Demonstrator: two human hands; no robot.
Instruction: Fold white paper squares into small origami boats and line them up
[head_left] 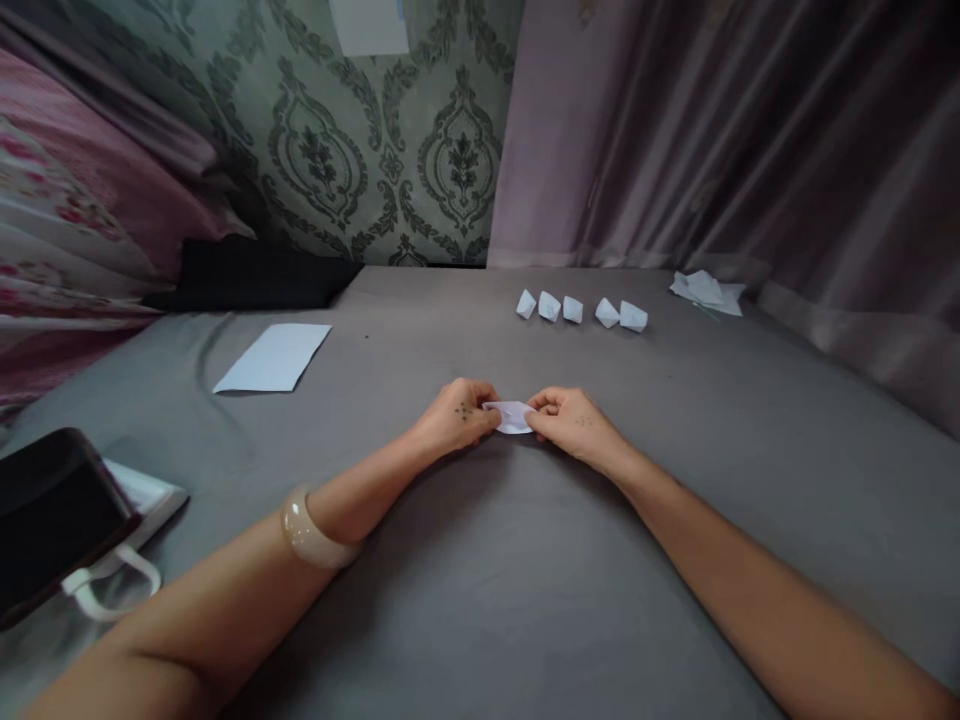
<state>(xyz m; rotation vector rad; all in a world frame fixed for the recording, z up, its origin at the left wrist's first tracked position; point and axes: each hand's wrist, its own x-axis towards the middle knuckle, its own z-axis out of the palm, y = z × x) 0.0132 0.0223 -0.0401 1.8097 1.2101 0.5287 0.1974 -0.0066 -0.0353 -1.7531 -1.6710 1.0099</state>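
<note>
A small piece of folded white paper [514,417] is stretched between my two hands, just above or on the grey sheet; I cannot tell which. My left hand [461,415] pinches its left end between thumb and fingers. On the opposite end, my right hand [574,420] grips the paper the same way. The middle of the paper shows between the thumbs, while both ends are covered by fingertips. Farther back stand several small folded white paper shapes [549,306] in a row, to the right of centre.
A stack of white paper [274,358] lies at the left. Loose crumpled paper [707,292] is at the back right. A phone [60,520] with a white cable [112,580] rests near my left arm. Black cloth [262,275] lies before the patterned wall. Curtains hang at both sides.
</note>
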